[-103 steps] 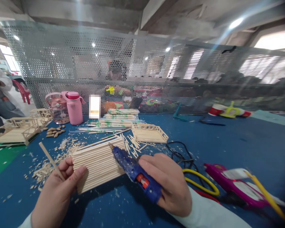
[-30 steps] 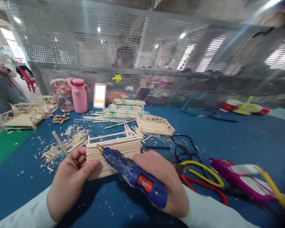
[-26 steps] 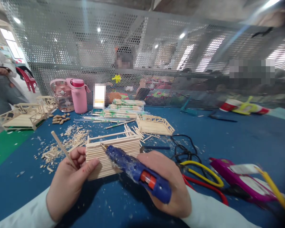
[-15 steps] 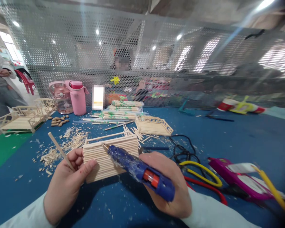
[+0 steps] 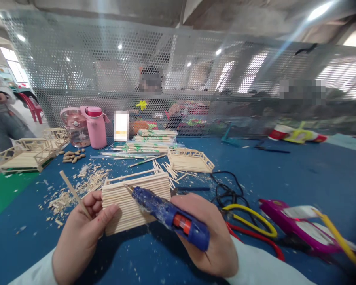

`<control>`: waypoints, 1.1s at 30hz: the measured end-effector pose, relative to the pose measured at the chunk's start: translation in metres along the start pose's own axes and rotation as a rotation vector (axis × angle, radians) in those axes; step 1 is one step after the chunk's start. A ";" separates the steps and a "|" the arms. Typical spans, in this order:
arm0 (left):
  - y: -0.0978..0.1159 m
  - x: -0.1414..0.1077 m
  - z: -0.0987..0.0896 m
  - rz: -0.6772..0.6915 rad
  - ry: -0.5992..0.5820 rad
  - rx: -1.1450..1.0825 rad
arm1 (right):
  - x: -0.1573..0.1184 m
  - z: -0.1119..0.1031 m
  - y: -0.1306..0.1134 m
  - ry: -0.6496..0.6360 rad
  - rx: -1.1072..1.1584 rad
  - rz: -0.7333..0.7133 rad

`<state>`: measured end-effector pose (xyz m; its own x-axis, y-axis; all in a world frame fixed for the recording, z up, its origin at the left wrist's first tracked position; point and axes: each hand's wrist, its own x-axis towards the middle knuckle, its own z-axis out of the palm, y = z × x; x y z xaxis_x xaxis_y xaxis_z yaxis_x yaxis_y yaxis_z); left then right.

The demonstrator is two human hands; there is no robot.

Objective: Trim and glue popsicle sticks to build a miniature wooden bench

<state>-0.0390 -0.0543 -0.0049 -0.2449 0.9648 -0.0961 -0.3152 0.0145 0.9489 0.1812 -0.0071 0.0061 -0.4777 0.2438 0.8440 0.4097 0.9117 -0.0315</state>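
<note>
My left hand (image 5: pixel 84 229) grips the left end of a panel of glued wooden sticks (image 5: pixel 130 213), thumb on its face. A single loose stick (image 5: pixel 72 192) also stands up out of that hand, tilted left. In my right hand (image 5: pixel 207 233) is a blue glue gun (image 5: pixel 163 209), smeared with dried glue. Its metal nozzle lies against or just over the panel near the upper edge; I cannot tell whether it touches. One thin stick (image 5: pixel 130 175) runs along the panel's top, a little apart from the rest.
Behind the panel lie stick scraps (image 5: pixel 89 182), bundled sticks (image 5: pixel 154 140) and a stick tray with railings (image 5: pixel 190 161). Stick furniture (image 5: pixel 26 156), peanuts (image 5: pixel 72 156) and a pink bottle (image 5: pixel 96 128) are at left. Pliers with yellow and red handles (image 5: pixel 255 217), a black cord (image 5: pixel 228 190) and a magenta device (image 5: pixel 296 227) are at right.
The glue gun's nozzle has shifted very slightly left along the panel, and the hands sit a little lower in view. Both hands keep their holds.
</note>
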 end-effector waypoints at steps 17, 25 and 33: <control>-0.001 0.003 -0.005 0.045 -0.039 0.011 | -0.001 -0.005 -0.001 0.001 -0.029 0.084; 0.007 0.007 -0.005 0.067 0.035 -0.018 | -0.002 -0.007 0.006 0.178 -0.092 0.141; 0.011 0.008 -0.006 0.074 0.082 0.005 | 0.003 -0.008 0.010 0.180 -0.114 0.179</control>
<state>-0.0498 -0.0480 0.0029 -0.3413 0.9387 -0.0496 -0.2892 -0.0547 0.9557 0.1897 -0.0001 0.0129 -0.2481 0.3253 0.9125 0.5646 0.8139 -0.1367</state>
